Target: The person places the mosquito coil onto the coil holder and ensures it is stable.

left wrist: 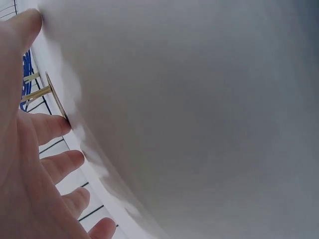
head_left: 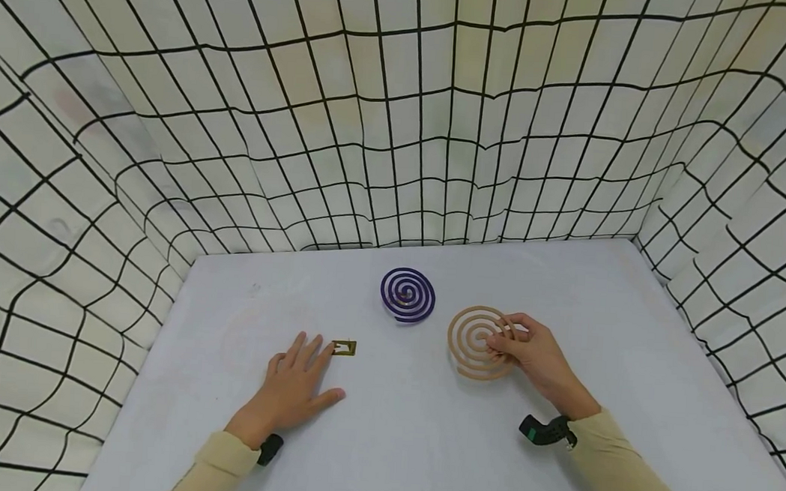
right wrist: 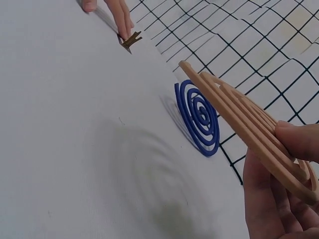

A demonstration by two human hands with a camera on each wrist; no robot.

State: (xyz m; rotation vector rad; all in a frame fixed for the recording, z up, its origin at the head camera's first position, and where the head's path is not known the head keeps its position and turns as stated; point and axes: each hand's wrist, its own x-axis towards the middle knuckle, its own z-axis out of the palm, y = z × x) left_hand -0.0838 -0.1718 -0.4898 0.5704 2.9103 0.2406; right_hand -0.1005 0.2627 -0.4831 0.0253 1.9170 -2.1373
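Observation:
A tan mosquito coil (head_left: 482, 336) is held off the table by my right hand (head_left: 540, 358), pinched between thumb and fingers at its right side. In the right wrist view this tan coil (right wrist: 239, 122) tilts edge-on. My left hand (head_left: 295, 391) lies spread low over the table, index fingertip touching a small brass-coloured metal coil stand (head_left: 351, 349). Upright prongs rise from the stand (right wrist: 132, 40) in the right wrist view. Between the hands and farther back is a dark blue-purple mosquito coil (head_left: 424, 296), a brownish bit showing through its centre.
A white-covered table (head_left: 408, 442) lies under everything. White walls with a black grid netting (head_left: 439, 158) enclose its back and both sides. Black wrist cameras (head_left: 547, 431) sit on both wrists. The tan coil casts a shadow on the tabletop.

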